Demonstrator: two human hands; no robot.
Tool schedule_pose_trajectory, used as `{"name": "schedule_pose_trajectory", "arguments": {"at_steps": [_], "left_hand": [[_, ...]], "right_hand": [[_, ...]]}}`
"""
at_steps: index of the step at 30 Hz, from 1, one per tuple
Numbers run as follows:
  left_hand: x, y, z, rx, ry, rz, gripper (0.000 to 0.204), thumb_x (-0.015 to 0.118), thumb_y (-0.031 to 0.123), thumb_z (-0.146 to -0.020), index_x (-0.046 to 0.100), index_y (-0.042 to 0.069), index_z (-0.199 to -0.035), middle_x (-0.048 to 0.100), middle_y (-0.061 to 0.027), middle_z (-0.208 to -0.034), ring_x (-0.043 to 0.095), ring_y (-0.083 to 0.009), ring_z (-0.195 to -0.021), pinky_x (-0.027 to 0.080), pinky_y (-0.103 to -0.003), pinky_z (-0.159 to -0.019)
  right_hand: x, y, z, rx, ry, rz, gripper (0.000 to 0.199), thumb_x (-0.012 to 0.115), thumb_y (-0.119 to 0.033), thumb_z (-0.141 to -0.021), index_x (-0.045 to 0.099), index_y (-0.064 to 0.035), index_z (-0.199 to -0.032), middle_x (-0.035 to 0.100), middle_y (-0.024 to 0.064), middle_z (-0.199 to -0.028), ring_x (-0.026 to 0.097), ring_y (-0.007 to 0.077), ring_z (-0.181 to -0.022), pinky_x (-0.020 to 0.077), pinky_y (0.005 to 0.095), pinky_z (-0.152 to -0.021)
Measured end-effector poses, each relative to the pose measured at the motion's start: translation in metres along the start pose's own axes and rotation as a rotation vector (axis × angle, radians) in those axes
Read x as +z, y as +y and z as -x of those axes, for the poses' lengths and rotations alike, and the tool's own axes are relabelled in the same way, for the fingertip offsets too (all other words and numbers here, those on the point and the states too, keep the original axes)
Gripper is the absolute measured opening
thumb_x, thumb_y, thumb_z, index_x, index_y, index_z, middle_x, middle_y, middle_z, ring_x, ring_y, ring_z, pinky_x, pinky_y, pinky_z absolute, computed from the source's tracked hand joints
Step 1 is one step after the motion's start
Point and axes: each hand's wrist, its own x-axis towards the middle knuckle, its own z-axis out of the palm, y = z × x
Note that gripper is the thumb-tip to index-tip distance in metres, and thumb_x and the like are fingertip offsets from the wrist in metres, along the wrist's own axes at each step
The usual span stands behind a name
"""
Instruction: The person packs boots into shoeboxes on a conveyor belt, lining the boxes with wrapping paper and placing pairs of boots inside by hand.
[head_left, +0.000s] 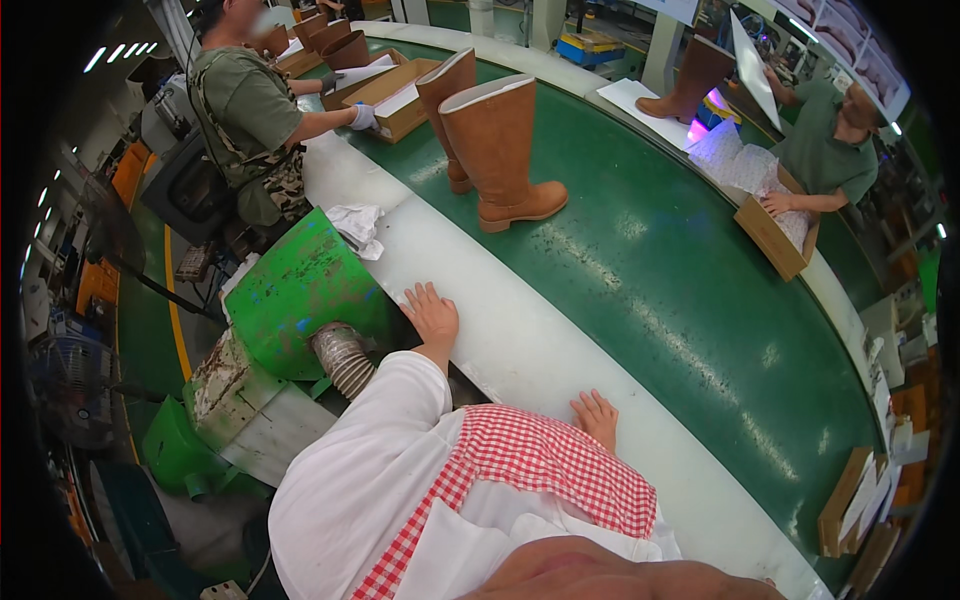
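My left hand lies flat, fingers spread, on the white edge rail of a green conveyor belt. Lower on the same rail rests my right hand, palm down and holding nothing. A pair of tall tan boots stands upright on the belt, well beyond both hands. I wear a white top with a red checked apron.
A green machine housing with a ribbed hose sits left of my left hand. A crumpled white cloth lies on the rail. A person at the upper left handles open cardboard boxes. Another person at the right holds a box with white paper.
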Motion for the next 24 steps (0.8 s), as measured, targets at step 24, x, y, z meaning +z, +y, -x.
{"name": "schedule_pose_trajectory", "arguments": {"at_steps": [24], "left_hand": [[-0.01, 0.0031, 0.0003, -0.001, -0.071, -0.053, 0.05, 0.049, 0.024, -0.086, 0.042, 0.01, -0.133, 0.036, -0.0138, -0.143, 0.024, -0.0353, -0.137, 0.016, -0.056, -0.11]], "right_hand": [[-0.0038, -0.0033, -0.0008, 0.031, -0.014, 0.004, 0.036, 0.064, -0.008, -0.078, 0.059, -0.0112, -0.114, 0.053, 0.0091, -0.127, 0.042, 0.0289, -0.126, 0.0303, 0.0486, -0.1]]}}
